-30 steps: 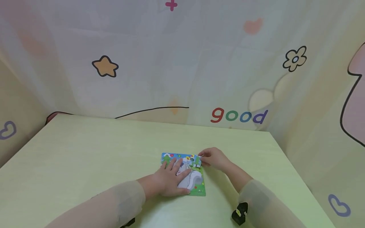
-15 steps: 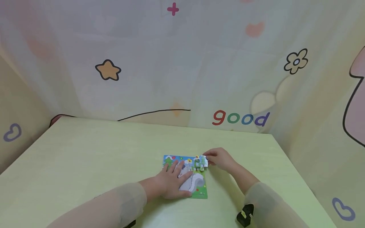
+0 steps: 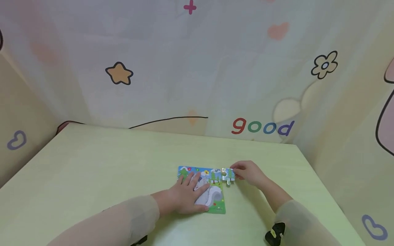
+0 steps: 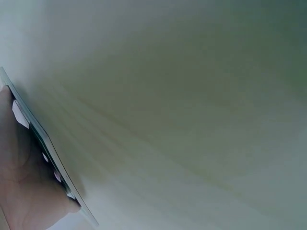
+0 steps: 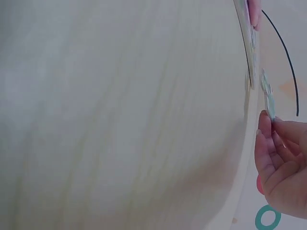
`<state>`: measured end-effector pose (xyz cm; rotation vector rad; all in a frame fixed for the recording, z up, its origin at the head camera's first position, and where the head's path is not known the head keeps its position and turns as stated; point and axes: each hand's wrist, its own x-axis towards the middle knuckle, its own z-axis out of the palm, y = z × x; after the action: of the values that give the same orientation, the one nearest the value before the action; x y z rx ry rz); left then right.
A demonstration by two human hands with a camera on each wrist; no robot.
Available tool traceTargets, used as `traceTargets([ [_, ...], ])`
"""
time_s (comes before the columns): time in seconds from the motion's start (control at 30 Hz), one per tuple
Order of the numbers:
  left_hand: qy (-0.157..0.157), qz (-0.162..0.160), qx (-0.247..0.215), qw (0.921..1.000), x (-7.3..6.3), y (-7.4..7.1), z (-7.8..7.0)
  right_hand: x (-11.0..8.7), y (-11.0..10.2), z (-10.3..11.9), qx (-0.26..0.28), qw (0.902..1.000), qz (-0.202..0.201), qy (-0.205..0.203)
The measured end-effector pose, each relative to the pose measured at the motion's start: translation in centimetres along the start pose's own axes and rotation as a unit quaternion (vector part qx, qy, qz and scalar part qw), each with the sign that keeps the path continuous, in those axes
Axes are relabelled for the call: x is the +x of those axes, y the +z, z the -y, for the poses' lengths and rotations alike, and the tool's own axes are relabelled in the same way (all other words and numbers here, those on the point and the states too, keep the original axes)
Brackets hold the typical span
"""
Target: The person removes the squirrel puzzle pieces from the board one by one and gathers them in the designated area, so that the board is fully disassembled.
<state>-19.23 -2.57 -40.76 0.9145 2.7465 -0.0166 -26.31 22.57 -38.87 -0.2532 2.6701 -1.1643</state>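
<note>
A jigsaw puzzle (image 3: 219, 206) with a blue sky, green ground and a grey-and-white animal lies flat on the table. My left hand (image 3: 188, 194) rests on it with spread, straight fingers, covering its left part. In the left wrist view the palm (image 4: 29, 187) lies against the board's edge. Thumb and fingers of my right hand (image 3: 248, 172) pinch a puzzle piece (image 3: 228, 175) with green trees, just past the puzzle's upper right corner. In the right wrist view the piece (image 5: 268, 96) is raised off the table, apart from the board (image 5: 247, 48).
The pale yellow-green table (image 3: 123, 157) extends around the puzzle. A printed cloth (image 3: 172, 68) with a star, a flower and the word "good" hangs behind it and along both sides. Black straps (image 3: 275, 234) sit at the sleeves.
My right hand has moved right with the pinched piece, from over the puzzle's upper right corner to beyond its edge. The left hand stays on the puzzle. The head view has shifted slightly.
</note>
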Motion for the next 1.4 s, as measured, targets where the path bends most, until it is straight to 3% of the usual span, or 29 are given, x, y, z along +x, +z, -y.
traceTargets([
  [0.23,-0.002,0.012,-0.004,0.9999,0.1,0.0,0.0,-0.4,-0.8,-0.7,0.003,1.0000,0.001,0.008],
  [0.7,-0.007,0.010,0.004,0.9999,0.2,-0.3,0.0,-1.2,-2.3,-1.8,-0.010,0.9999,-0.007,0.005],
  [1.4,-0.014,0.010,-0.003,0.9999,-0.4,-0.2,-0.1,-1.9,-4.0,-3.7,-0.027,0.9991,-0.011,0.031],
])
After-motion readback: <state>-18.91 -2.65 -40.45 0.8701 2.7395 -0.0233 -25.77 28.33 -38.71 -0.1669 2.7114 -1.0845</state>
